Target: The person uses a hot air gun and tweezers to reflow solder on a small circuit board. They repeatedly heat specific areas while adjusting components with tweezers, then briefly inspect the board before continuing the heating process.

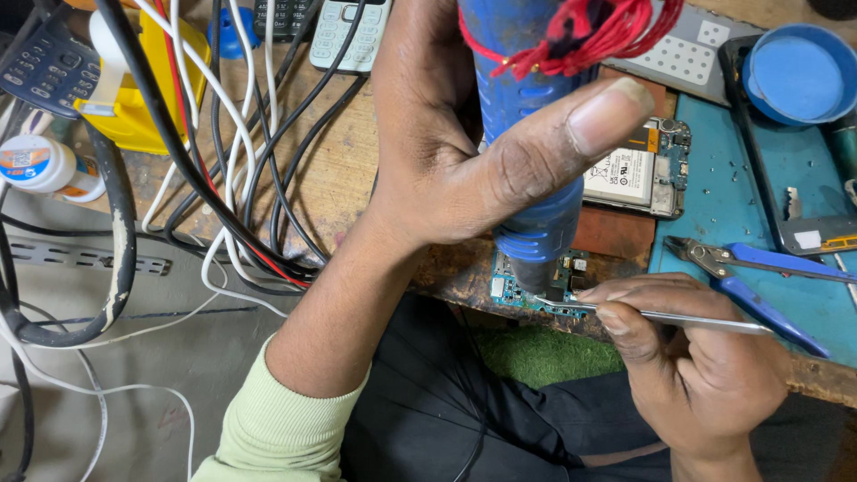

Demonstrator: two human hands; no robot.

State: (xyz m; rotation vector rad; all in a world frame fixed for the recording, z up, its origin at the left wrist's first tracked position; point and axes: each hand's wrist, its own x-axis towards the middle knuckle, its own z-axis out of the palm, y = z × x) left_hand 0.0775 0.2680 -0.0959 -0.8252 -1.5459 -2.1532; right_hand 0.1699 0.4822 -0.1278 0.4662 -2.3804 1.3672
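Looking over the person's shoulder here. The left hand (464,143) is wrapped tight around a chunky blue tool (536,134), some kind of hot-air or soldering handle, with the thumb (571,134) pressed flat across the front of the grip and the other fingers curled round the back. The tool stands nearly upright, long axis running top to bottom, nose pointing straight down at a small circuit board (527,281) sitting right at the edge of the wooden bench (339,170). A tangle of red thread (598,31) is wound around the handle above the thumb.

The right hand (687,357) pinches slim metal tweezers (678,317) between thumb and fingertips, fingers closed snug on them. The tweezers lie almost flat, long axis left to right, tip pointing left onto the board just beside the tool's nose.

Further back there's an opened phone with its battery (629,174), and blue-handled pliers (759,277) on a teal mat (714,196).
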